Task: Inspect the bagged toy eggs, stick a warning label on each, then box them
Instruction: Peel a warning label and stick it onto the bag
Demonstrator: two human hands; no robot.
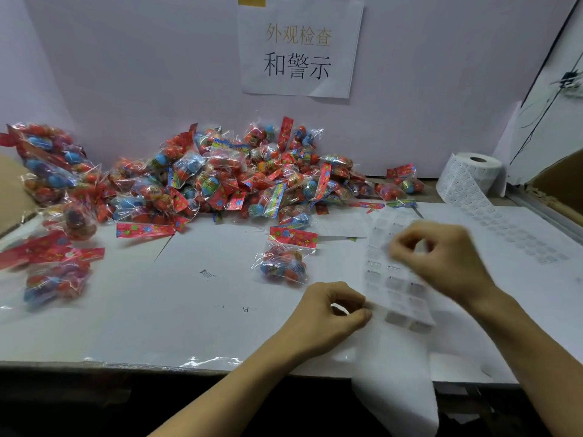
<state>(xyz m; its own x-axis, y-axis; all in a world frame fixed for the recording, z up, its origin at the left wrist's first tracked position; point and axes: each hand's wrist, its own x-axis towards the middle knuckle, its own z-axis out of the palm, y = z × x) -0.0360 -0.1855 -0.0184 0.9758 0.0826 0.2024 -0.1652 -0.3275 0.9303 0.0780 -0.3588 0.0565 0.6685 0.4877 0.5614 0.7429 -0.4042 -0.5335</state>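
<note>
A strip of warning labels (398, 290) runs from the label roll (476, 175) down over the table's front edge. My left hand (328, 313) pinches the strip's left edge. My right hand (441, 257) pinches at the strip higher up, its fingers closed; blur hides whether a label is between them. One bag of toy eggs (285, 258) with a red header card lies alone on the white table (195, 310), just left of the strip. A big heap of bagged eggs (227, 181) lies against the back wall.
More bagged eggs (53, 247) are spread at the left, beside a cardboard box edge (12, 197). Another cardboard box (558, 181) sits at the far right. A paper sign (299, 48) hangs on the wall.
</note>
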